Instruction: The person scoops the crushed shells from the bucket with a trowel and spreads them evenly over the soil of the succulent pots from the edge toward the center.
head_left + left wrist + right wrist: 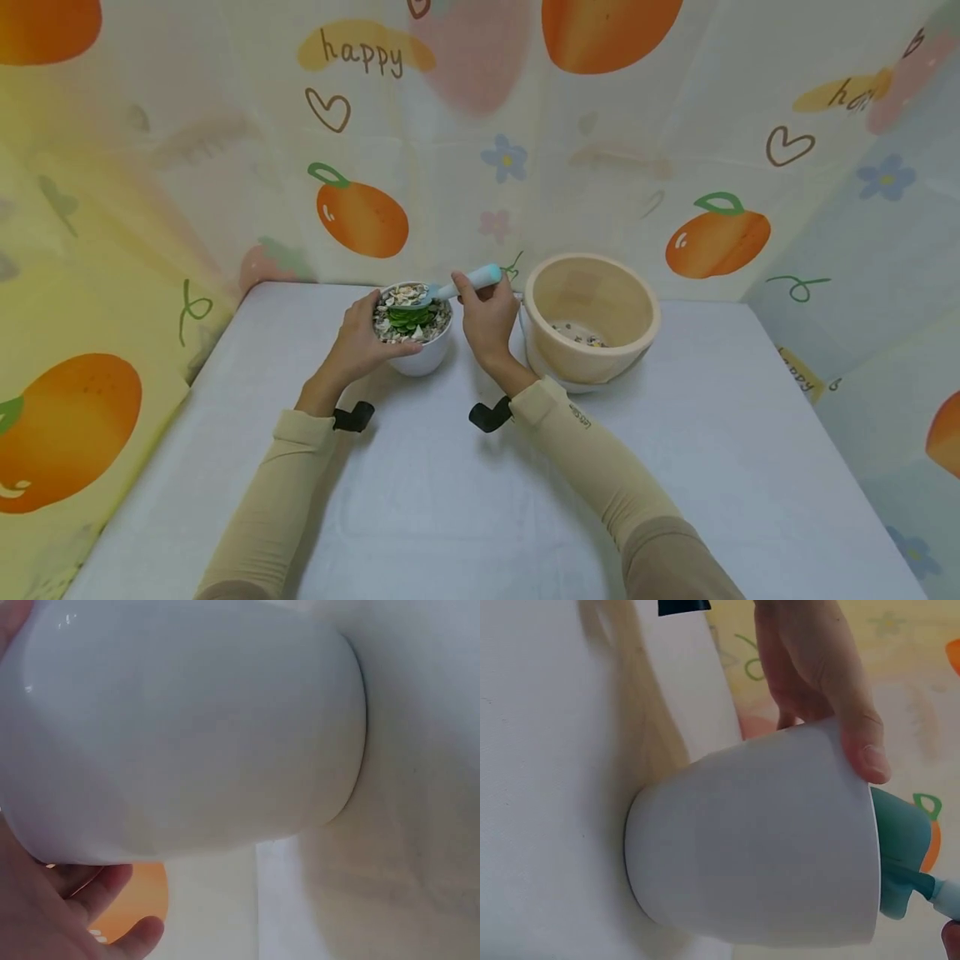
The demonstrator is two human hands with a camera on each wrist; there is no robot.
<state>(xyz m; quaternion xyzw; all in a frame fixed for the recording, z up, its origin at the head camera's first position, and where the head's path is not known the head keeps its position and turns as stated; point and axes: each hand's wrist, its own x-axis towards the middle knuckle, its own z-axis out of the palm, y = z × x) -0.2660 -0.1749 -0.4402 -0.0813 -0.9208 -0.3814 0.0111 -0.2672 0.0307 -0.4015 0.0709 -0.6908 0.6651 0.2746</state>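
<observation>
A white flower pot (422, 360) stands on the table, holding small mixed pebbles (388, 327) around a green succulent (411, 320). My left hand (358, 340) grips the pot from the left, thumb along the near rim and fingers round the far side. Between the fingers and thumb of my right hand (489, 321) is the light blue handle of a small trowel (472, 282). Its teal blade (904, 829) is at the pot's mouth, above the succulent, with pale pebbles showing at the blade in the head view.
Right of my right hand stands a large beige planter (592, 360) with a few pebbles (579, 335) on its bottom. The table (450, 500) wears a white cover. Behind it hangs a fruit-patterned curtain (450, 167), close to the pot and planter.
</observation>
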